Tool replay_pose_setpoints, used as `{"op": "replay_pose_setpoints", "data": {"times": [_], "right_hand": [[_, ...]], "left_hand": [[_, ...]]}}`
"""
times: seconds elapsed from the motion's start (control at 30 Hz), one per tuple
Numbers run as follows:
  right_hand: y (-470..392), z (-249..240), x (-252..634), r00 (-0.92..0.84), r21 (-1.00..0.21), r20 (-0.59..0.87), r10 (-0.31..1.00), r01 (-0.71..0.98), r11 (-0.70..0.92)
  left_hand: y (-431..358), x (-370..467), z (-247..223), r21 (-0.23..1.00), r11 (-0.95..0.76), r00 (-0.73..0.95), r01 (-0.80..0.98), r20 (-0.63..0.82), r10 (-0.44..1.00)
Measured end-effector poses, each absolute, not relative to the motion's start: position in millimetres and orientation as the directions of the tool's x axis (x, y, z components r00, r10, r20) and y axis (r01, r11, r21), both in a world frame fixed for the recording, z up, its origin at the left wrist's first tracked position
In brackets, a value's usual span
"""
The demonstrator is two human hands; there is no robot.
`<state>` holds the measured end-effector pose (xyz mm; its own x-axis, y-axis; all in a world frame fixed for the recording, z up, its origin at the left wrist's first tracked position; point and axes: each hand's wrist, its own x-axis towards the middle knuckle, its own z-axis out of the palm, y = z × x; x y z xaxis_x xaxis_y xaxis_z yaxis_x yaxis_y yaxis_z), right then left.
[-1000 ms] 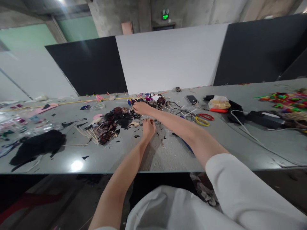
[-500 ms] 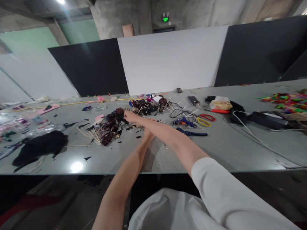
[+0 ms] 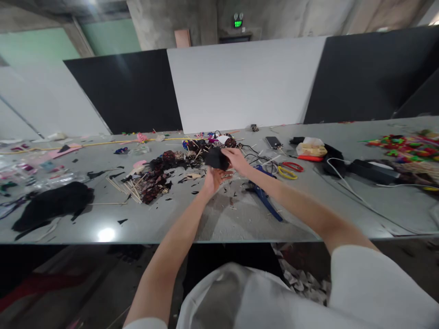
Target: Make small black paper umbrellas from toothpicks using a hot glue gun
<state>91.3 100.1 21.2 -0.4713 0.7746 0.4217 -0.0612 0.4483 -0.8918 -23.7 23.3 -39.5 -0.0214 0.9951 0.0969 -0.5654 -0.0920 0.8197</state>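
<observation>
Between my two hands, raised above the middle of the table, is a piece of black cloth (image 3: 215,158). My right hand (image 3: 236,160) grips its right edge, thumb and fingers closed together. From below, my left hand (image 3: 213,179) holds the cloth, with its fingers curled under it. Something dark sits against the cloth by my right fingertips, too small to make out. Left of my hands lies a heap of dark brown, lacy pieces (image 3: 154,189) with thin wooden sticks (image 3: 132,188) poking out. Behind them is a cluster of dark balls (image 3: 197,148) stuck with sticks.
A blue-handled tool (image 3: 265,201) lies right of my hands, near yellow-handled scissors (image 3: 287,172) and a phone (image 3: 273,142). More black fabric (image 3: 56,204) is at the left. White cables (image 3: 356,196) run across the right side. Black scraps dot the table (image 3: 147,228).
My right hand has come back from the dark heap to the middle, and both hands now hold the black cloth up. The blue-handled tool has turned, its handle pointing nearer to me.
</observation>
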Motion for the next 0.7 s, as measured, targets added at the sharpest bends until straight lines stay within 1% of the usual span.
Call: {"op": "replay_pose_setpoints", "data": {"times": [0.03, 0.07, 0.13, 0.27, 0.33, 0.4, 0.47, 0.53, 0.6, 0.7], "right_hand": [[96, 16, 108, -0.425, -0.874, 0.450, 0.786, -0.026, 0.486], [92, 10, 124, -0.428, -0.857, 0.456, 0.780, 0.027, 0.515], [85, -2, 150, -0.498, -0.832, 0.428, 0.754, 0.109, 0.544], [79, -24, 185, -0.500, -0.801, 0.434, 0.750, 0.167, 0.575], [79, -31, 192, -0.519, -0.784, 0.415, 0.747, 0.212, 0.583], [79, -34, 194, -0.524, -0.770, 0.408, 0.748, 0.243, 0.590], [76, -36, 192, -0.529, -0.755, 0.419, 0.738, 0.249, 0.607], [71, -36, 190, -0.568, -0.717, 0.415, 0.710, 0.277, 0.640], [66, -34, 189, -0.609, -0.651, 0.400, 0.685, 0.338, 0.680], [71, -27, 193, -0.591, -0.544, 0.416, 0.691, 0.447, 0.710]], "left_hand": [[21, -19, -40, 0.829, -0.057, 0.006, -0.556, 0.073, 0.997], [19, -15, -41, 0.838, -0.038, 0.007, -0.544, 0.050, 0.999], [18, -6, -45, 0.861, -0.021, -0.020, -0.509, 0.013, 1.000], [23, 5, -59, 0.916, 0.019, -0.038, -0.400, -0.037, 0.999], [28, 7, -65, 0.932, 0.041, -0.078, -0.359, -0.073, 0.994], [31, 8, -69, 0.931, 0.041, -0.160, -0.362, -0.105, 0.982], [31, 6, -69, 0.923, 0.007, -0.214, -0.386, -0.097, 0.972], [30, 4, -67, 0.921, -0.033, -0.221, -0.387, -0.058, 0.973], [28, 1, -63, 0.925, -0.050, -0.226, -0.376, -0.039, 0.973], [26, -5, -58, 0.925, -0.045, -0.238, -0.376, -0.050, 0.970]]}}
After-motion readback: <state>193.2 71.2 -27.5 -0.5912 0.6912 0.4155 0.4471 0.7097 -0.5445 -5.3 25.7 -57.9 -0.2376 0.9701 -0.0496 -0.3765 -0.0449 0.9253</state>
